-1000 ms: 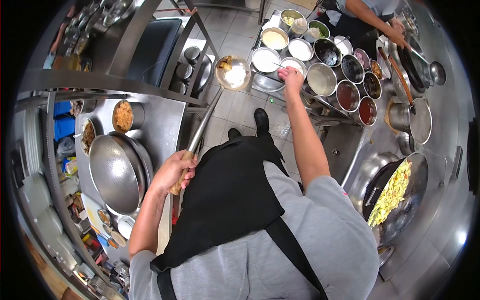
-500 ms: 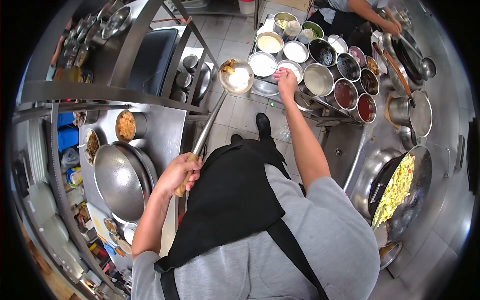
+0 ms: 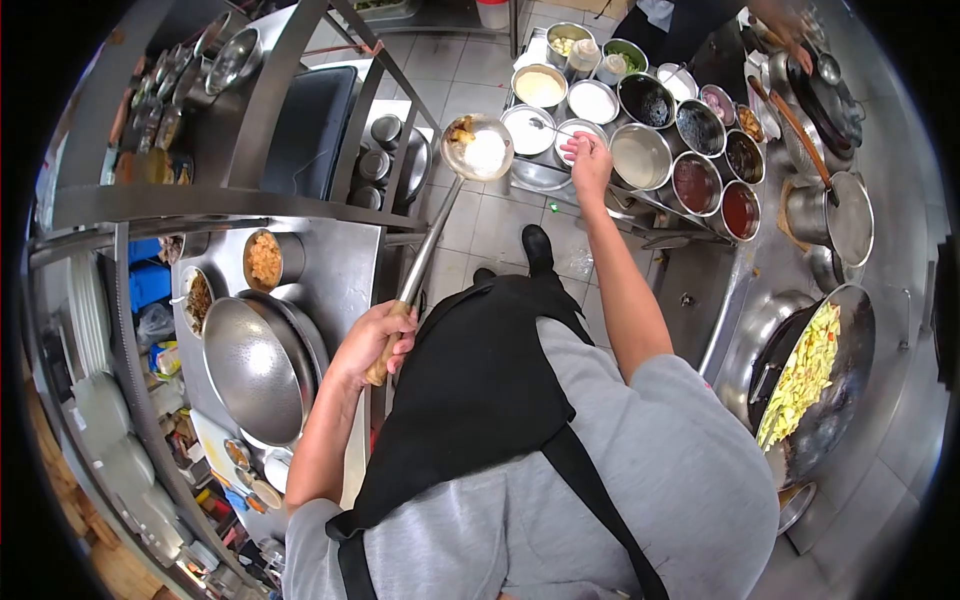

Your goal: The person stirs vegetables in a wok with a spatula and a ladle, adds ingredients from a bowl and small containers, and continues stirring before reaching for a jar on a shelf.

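Note:
My left hand (image 3: 372, 345) is wrapped round the wooden grip of a long-handled ladle (image 3: 478, 147). Brown paste or sauce clings to the inside of the ladle's bowl, held out just left of the seasoning tubs. Between the fingers of my right hand (image 3: 590, 165) is a small metal spoon (image 3: 550, 127). Its bowl is over a tub of white powder (image 3: 522, 140), and its handle crosses a second tub of white seasoning (image 3: 575, 150). What the spoon carries is too small to tell.
Right of my hand stand tubs of cloudy liquid (image 3: 640, 157), red sauce (image 3: 740, 212) and dark sauce. A wok (image 3: 850, 370) with chopped yellow-green vegetables (image 3: 803, 375) sits at right. Empty woks (image 3: 250, 360) lie on the left counter. Another person's hand (image 3: 795, 40) is at top right.
My right hand has drawn back slightly to the right, and the spoon's bowl now shows above the white powder. The ladle stays about level. The other person's arm has shifted at top right.

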Motion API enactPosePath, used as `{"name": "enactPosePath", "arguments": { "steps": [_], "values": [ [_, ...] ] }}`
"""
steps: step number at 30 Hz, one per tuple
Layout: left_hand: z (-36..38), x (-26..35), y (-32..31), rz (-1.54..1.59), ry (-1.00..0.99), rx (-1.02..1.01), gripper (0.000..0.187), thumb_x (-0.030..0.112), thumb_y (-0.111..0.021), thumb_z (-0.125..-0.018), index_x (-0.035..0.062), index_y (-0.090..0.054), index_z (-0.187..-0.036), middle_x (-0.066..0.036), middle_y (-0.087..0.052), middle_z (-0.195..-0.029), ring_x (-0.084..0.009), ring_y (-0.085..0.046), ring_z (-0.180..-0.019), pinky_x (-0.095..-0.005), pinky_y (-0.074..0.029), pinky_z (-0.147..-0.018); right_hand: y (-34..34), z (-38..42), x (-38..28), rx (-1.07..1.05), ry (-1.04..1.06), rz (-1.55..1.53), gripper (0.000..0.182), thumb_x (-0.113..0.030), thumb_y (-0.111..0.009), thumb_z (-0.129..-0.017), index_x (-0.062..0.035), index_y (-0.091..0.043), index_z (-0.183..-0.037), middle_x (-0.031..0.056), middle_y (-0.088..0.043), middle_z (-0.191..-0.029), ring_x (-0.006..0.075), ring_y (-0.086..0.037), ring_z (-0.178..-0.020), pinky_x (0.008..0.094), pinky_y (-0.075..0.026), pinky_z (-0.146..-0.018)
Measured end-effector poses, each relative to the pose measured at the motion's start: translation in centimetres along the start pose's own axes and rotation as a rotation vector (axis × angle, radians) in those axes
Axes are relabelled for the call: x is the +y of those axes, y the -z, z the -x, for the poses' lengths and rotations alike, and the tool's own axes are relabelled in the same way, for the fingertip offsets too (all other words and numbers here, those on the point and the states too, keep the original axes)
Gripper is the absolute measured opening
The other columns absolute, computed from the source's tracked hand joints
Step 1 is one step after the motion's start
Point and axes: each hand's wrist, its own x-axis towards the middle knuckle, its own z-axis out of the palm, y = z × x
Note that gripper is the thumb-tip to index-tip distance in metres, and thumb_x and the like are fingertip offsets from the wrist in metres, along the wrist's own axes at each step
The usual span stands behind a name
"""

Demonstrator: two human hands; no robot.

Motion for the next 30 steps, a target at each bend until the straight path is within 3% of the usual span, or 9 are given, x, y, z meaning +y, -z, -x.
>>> {"name": "enactPosePath", "arguments": {
  "steps": [8, 14, 18, 24, 27, 30],
  "values": [
    [1.8, -0.4, 0.4, -0.087, -0.04, 0.094, 0.02, 0.007, -0.059, -0.086, 0.0026, -0.049, -0.102, -0.004, -0.047, -0.065, -0.0108, -0.044, -0.043, -0.0243, -0.039, -0.038, 4.6, 0.5, -2.3, 0.146, 0.078, 0.073, 0.026, -0.011, -0.048, -0.104, 0.0066, -0.066, -0.111, 0.0157, -0.073, -0.093, 0.0198, -0.074, -0.08, 0.0293, -0.057, -0.066],
    [3.0, 0.8, -1.3, -0.114, -0.022, 0.08, 0.019, 0.004, -0.059, -0.082, 0.0025, -0.05, -0.099, -0.003, -0.048, -0.066, -0.0103, -0.043, -0.042, -0.0242, -0.036, -0.038, 8.2, -0.4, 3.4, 0.1, 0.234, 0.34, 0.027, -0.012, -0.048, -0.104, 0.0065, -0.067, -0.109, 0.013, -0.072, -0.088, 0.0186, -0.074, -0.079, 0.0295, -0.056, -0.065],
    [2.3, 1.9, -2.0, -0.166, 0.039, 0.022, 0.019, 0.004, -0.059, -0.082, 0.0023, -0.051, -0.1, -0.002, -0.047, -0.065, -0.0095, -0.044, -0.043, -0.0236, -0.037, -0.039, 8.1, -0.2, 2.4, 0.174, -0.117, -0.074, 0.027, -0.01, -0.046, -0.104, 0.0098, -0.062, -0.112, 0.0183, -0.071, -0.095, 0.0251, -0.075, -0.08, 0.0316, -0.059, -0.066],
    [0.7, 3.1, -3.0, -0.225, 0.086, -0.009, 0.017, 0.007, -0.06, -0.084, 0.0036, -0.051, -0.098, -0.001, -0.047, -0.066, -0.0098, -0.046, -0.046, -0.0246, -0.036, -0.041, 9.6, -0.3, 2.9, 0.273, -0.357, -0.437, 0.025, -0.006, -0.045, -0.104, 0.0104, -0.058, -0.116, 0.0215, -0.069, -0.101, 0.0285, -0.074, -0.082, 0.0327, -0.06, -0.067],
    [-0.3, 3.5, -3.3, -0.244, 0.087, -0.019, 0.017, 0.007, -0.06, -0.084, 0.0034, -0.052, -0.098, -0.001, -0.047, -0.066, -0.0097, -0.045, -0.046, -0.0244, -0.036, -0.041, 11.2, 0.5, 0.9, 0.215, -0.393, -0.506, 0.024, -0.006, -0.045, -0.103, 0.0102, -0.059, -0.116, 0.0211, -0.069, -0.101, 0.0285, -0.074, -0.082, 0.0331, -0.06, -0.067],
    [-1.4, 4.1, -3.5, -0.228, 0.085, -0.057, 0.016, 0.006, -0.06, -0.085, 0.0032, -0.052, -0.098, -0.001, -0.047, -0.066, -0.0098, -0.045, -0.045, -0.0244, -0.036, -0.04, 11.3, 1.3, -1.9, 0.103, -0.227, -0.334, 0.024, -0.007, -0.047, -0.103, 0.0093, -0.061, -0.114, 0.0197, -0.07, -0.097, 0.0265, -0.074, -0.081, 0.0324, -0.06, -0.067]
  ]
}}
